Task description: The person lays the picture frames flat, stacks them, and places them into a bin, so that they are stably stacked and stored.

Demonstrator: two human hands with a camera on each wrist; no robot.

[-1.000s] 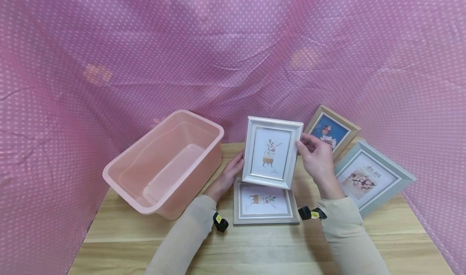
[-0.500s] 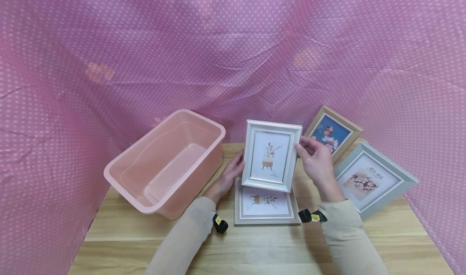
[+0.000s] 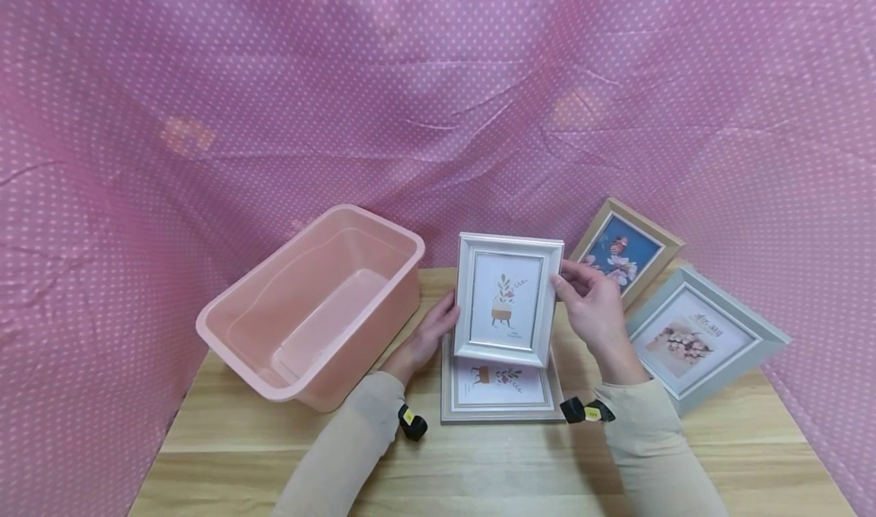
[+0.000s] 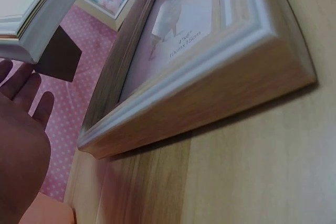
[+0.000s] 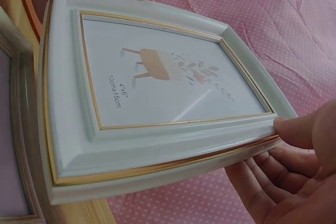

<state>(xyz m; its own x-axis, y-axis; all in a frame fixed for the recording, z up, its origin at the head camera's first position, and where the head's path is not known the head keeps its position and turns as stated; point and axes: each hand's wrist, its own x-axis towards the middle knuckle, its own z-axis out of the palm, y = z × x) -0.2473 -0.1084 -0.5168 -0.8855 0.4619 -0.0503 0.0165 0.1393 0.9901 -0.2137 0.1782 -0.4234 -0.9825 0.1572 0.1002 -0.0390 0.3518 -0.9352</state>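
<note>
In the head view a white picture frame (image 3: 508, 300) with a plant print stands tilted up between both hands. My right hand (image 3: 598, 304) pinches its right side, thumb (image 5: 296, 132) in front and fingers behind. Along the left side rests my left hand (image 3: 430, 331), its fingers (image 4: 23, 85) fairly straight against the edge. A dark support leg (image 4: 62, 56) juts from the frame's back. Below it a beige-wood frame (image 3: 503, 414) with a similar print lies flat on the table, its upper part covered by the white one.
A pink plastic bin (image 3: 383, 342) stands at the left. On the right are a tan frame (image 3: 646, 274) with a blue butterfly picture and a grey-green frame (image 3: 739, 372) with a flower print. Pink dotted cloth (image 3: 438, 122) surrounds the wooden table (image 3: 493, 471).
The white frame has come down slightly and a little to the left, covering more of the flat frame. Both hands keep their places on its sides; the right hand has lowered with it.
</note>
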